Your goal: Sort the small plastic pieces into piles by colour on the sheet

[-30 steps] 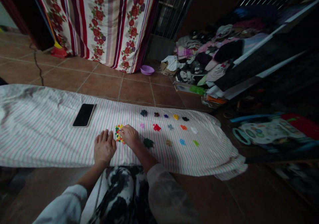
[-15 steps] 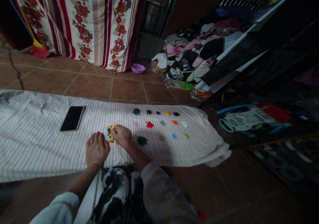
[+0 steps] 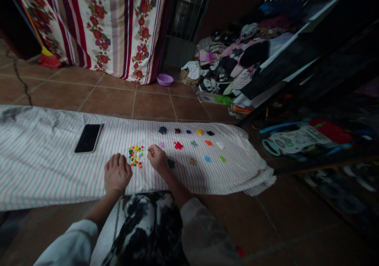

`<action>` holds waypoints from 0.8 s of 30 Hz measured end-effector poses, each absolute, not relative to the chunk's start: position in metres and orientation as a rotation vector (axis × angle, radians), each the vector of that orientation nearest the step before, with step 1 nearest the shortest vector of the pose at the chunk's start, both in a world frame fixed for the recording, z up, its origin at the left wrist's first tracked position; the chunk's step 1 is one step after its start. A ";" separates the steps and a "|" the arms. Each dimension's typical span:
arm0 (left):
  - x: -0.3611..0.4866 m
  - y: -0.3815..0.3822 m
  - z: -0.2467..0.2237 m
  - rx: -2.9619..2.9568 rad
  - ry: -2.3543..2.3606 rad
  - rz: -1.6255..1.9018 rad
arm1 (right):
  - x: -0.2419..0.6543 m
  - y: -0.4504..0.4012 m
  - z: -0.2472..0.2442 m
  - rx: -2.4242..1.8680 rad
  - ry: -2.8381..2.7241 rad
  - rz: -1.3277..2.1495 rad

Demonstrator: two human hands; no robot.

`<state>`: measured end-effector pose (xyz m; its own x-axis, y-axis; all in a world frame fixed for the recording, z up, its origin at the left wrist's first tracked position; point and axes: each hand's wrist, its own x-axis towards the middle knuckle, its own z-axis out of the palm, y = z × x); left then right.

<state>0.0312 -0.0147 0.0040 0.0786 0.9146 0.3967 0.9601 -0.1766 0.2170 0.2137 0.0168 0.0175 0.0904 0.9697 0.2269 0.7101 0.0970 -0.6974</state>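
Observation:
My left hand [image 3: 117,174] lies palm down with its fingers stretched out on the striped cloth, just left of a mixed patch of small coloured pieces [image 3: 136,156]. These are yellow, green, red, orange and white, too small to name by kind. To the right of that patch, my right hand [image 3: 158,158] pinches a small green piece [image 3: 149,150] at its fingertips. A dark green pile [image 3: 171,163] is partly hidden behind this hand. Close by lie a pink pile [image 3: 161,144] and a red pile [image 3: 178,145].
More single-colour piles sit in rows at right, including yellow [image 3: 199,132], orange [image 3: 209,143], blue [image 3: 207,159] and lime green [image 3: 222,159]. A phone [image 3: 88,138] rests at left on the striped cloth [image 3: 53,159]. Beyond are a purple basin [image 3: 165,79] and heaped clothes [image 3: 227,59].
My right hand has moved right, away from the mixed patch, and now shows a green piece between its fingertips. More of the patch is uncovered. My left hand stays beside it.

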 end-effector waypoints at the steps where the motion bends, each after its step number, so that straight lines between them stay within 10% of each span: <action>1: 0.031 -0.015 0.004 -2.228 -1.945 -0.687 | 0.221 0.015 0.018 -1.674 -1.661 0.466; 24: 0.031 -0.015 0.001 -2.261 -1.949 -0.732 | 0.308 -0.035 -0.007 -1.736 -1.613 0.144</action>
<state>0.0307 -0.0154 0.0010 0.0835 0.9156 0.3934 0.9480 -0.1946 0.2517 0.3085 -0.0345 -0.0070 0.1998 0.8964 0.3956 0.8123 0.0742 -0.5785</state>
